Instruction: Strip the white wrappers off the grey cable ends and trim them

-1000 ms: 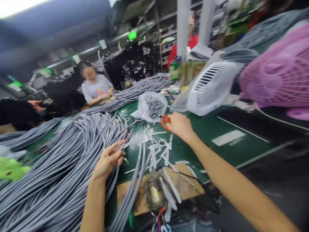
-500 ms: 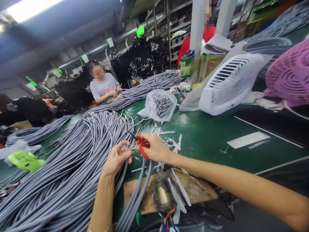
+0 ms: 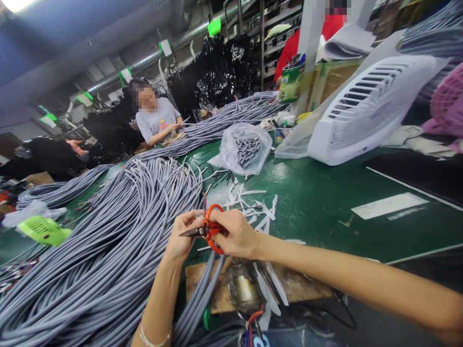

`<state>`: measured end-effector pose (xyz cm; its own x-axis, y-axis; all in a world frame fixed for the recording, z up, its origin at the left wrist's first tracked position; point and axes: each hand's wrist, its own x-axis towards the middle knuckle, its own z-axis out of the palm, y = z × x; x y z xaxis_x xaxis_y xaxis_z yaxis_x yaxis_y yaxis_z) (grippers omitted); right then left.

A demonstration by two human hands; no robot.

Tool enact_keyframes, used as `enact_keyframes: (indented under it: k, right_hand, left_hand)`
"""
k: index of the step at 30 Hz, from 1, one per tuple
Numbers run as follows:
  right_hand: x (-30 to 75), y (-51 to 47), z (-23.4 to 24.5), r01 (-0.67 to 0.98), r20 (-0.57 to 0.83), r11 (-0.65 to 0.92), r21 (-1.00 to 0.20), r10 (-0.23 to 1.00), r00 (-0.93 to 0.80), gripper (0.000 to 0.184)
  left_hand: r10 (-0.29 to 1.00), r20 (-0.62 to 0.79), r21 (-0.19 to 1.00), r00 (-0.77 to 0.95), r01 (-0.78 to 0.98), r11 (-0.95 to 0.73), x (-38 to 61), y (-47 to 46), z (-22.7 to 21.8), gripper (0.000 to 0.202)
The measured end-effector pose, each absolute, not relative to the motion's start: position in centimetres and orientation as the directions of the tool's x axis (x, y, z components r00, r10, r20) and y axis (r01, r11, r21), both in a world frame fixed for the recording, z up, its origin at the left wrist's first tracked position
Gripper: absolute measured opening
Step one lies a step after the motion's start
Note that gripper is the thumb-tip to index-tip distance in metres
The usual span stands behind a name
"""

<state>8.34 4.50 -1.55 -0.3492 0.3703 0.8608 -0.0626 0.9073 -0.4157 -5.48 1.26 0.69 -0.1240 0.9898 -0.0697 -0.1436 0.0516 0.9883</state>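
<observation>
Orange scissors [image 3: 206,229] at frame centre.
Our right hand [image 3: 237,234] grips them; our left hand [image 3: 180,245], partly hidden, pinches thin coloured wires [image 3: 205,201].

Scissors [image 3: 205,230] partly hide the left grip [image 3: 180,244]; the pink fan [image 3: 450,99] is cropped.

A smooth, dark green surface [image 3: 314,207] carries a broad heap of long, slim grey cables [image 3: 104,255] over its left part. A small lime-green plastic fan [image 3: 41,230] lies left of the heap. Beyond scattered thin white strips [image 3: 268,213] at the middle sits a crumpled clear plastic bag [image 3: 228,143]. To the right lie a white slatted plastic housing [image 3: 325,140], a flat white rectangle [image 3: 388,206] and a flat black sheet [image 3: 419,176].
</observation>
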Motion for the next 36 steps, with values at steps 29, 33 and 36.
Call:
enact_keyframes:
  k: [29, 33, 36]
  right_hand:
    - [9.4, 6.6, -2.5, 0.445, 0.837, 0.891, -0.090, 0.310, -0.450, 0.009]
    - [9.3, 6.2, -2.8, 0.491, 0.828, 0.867, -0.081, 0.333, -0.452, 0.010]
    - [9.3, 6.1, -3.1, 0.482, 0.812, 0.872, -0.088, 0.343, -0.472, 0.012]
  left_hand:
    - [0.974, -0.223, 0.924, -0.040, -0.328, 0.197, -5.1, 0.4, 1.9, 0.049]
    - [0.971, -0.239, 0.908, 0.010, -0.352, 0.228, -5.2, 0.5, 1.7, 0.045]
    - [0.973, -0.232, 0.914, -0.004, -0.343, 0.217, -5.3, 0.5, 1.5, 0.042]
